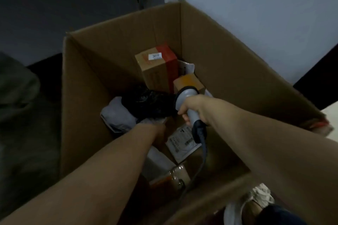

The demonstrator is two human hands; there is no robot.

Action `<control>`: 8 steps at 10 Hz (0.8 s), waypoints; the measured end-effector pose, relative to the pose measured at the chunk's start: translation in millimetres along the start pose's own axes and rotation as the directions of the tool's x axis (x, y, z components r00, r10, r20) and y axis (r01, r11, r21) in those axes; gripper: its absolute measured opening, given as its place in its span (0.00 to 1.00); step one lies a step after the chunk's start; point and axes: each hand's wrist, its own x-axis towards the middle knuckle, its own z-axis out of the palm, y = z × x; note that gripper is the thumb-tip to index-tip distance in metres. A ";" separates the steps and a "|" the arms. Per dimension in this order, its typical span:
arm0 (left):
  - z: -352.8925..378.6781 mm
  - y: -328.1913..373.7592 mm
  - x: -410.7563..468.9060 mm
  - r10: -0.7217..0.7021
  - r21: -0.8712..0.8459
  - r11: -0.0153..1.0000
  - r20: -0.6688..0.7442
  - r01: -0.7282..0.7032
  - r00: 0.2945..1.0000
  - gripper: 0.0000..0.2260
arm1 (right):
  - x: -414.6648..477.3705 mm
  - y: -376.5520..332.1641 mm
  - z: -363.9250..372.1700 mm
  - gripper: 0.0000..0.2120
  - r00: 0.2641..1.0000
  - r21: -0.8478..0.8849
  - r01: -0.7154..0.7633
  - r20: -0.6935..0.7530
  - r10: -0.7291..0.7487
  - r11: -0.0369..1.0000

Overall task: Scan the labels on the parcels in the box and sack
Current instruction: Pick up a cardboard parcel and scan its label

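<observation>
The box (113,55) stands open, parcels heaped inside. Toward its near wall lies a flat labelled parcel (182,143). At the box's middle my right hand (196,108) grips the grey scanner (188,99), fingers curled round its handle. My left hand (155,127) reaches under a black bag (146,104); its fingers are hidden, so I cannot tell their state. A brown-and-red carton (157,71), white sticker (155,56) on top, stands in the box's far corner.

We see a box (109,60) of matt brown cardboard, a scanner (186,95) of smooth grey plastic, a black bag (148,102) of glossy, crinkled plastic film, a grey mailer (117,113) of smooth matt plastic, and a small parcel (175,175) wrapped in shiny clear tape.
</observation>
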 end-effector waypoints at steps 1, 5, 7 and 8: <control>29.1 1.4 61.9 -0.024 0.055 0.998 0.190 0.013 0.982 0.20 | 30.3 -2.3 -0.6 0.05 0.999 0.019 -0.006 0.036 0.005 1.000; 88.5 13.0 89.8 -0.086 -0.216 0.945 0.564 0.247 0.822 0.31 | 68.9 3.4 -4.0 0.08 0.984 -0.003 -0.019 0.176 0.019 1.000; 91.2 -7.3 61.3 -0.032 -0.358 0.879 0.616 0.316 0.787 0.22 | 41.7 16.3 -13.0 0.05 0.992 0.048 0.036 0.123 -0.042 0.998; 83.1 -13.4 51.6 -0.047 -0.445 0.830 0.545 0.336 0.837 0.15 | 31.3 18.7 -15.6 0.05 0.994 0.071 0.068 0.077 -0.073 0.995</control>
